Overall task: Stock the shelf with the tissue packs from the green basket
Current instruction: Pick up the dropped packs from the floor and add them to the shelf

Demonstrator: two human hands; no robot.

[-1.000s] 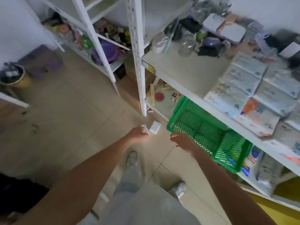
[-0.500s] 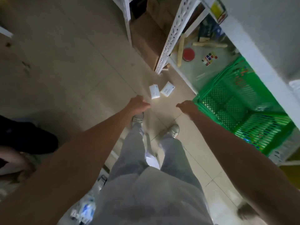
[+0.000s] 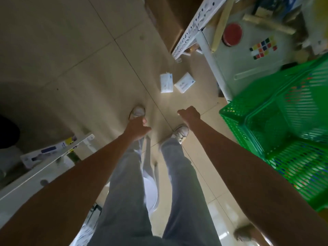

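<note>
Two small white tissue packs lie on the tiled floor, one (image 3: 166, 83) upright in the view and the other (image 3: 184, 82) angled just right of it. My left hand (image 3: 136, 127) hangs below them over my left shoe, fingers curled, holding nothing. My right hand (image 3: 190, 113) is also loosely curled and empty, a little below and right of the packs. The green basket (image 3: 248, 121) sits on the low shelf at the right, its mesh walls blurred.
The white shelf upright (image 3: 191, 31) and low shelf (image 3: 236, 64) carry a red disc (image 3: 232, 33), a colourful cube (image 3: 263, 47) and wooden sticks. A cardboard box (image 3: 165, 20) stands behind. Another white shelf edge (image 3: 40, 176) runs at lower left. My legs and shoes fill the centre.
The view has tipped further down toward the floor. Both tissue packs left my left hand and now lie on the tiles; both hands dropped lower, toward my feet.
</note>
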